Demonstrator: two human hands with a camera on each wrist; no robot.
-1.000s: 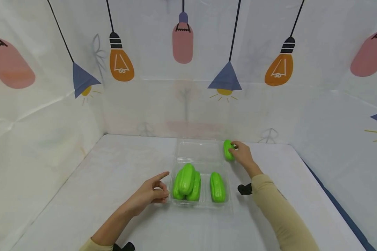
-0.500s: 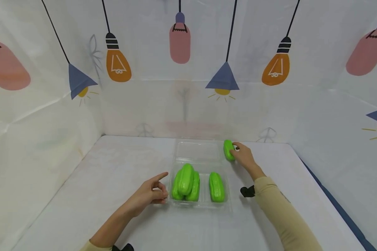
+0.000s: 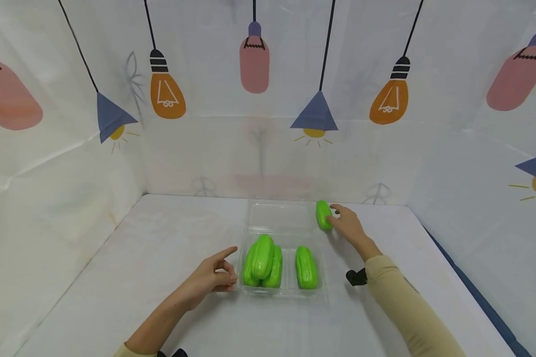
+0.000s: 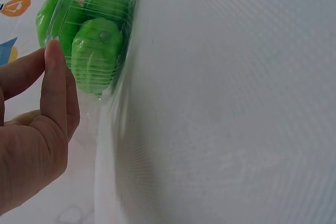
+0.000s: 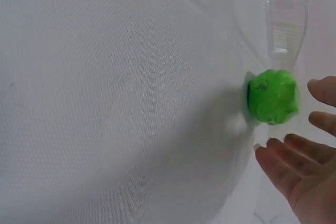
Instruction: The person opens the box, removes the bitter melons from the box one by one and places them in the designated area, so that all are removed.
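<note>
Has green vegetable [image 3: 323,215] beside right hand's [image 3: 347,224] parted fingers, clear box [image 3: 289,271] by left hand's [image 3: 209,277] fingertips, cannot tell if gripping

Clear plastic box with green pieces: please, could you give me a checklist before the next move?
1. Lid open: ok.
2. Room in the box: ok, floor shows between the pile and the single piece.
3. Loose piece outside, beside the lid: ok.
4. Right grip holding it: not ok, a gap shows in the right wrist view.
5. Left grip steadying the box: cannot tell, contact is unclear.
</note>
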